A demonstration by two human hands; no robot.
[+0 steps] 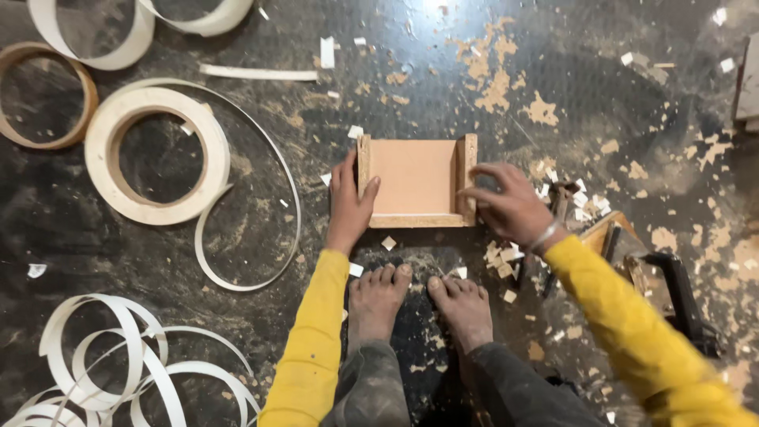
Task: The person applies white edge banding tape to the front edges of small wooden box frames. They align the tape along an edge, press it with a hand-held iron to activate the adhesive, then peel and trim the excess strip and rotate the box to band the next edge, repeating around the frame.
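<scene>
The small open box (415, 183) looks like matt, raw fibreboard with pale wooden edges. At ten o'clock, a smooth cream edge-banding roll (156, 155) lies on the dark, dusty, chip-strewn floor (79, 237).
</scene>
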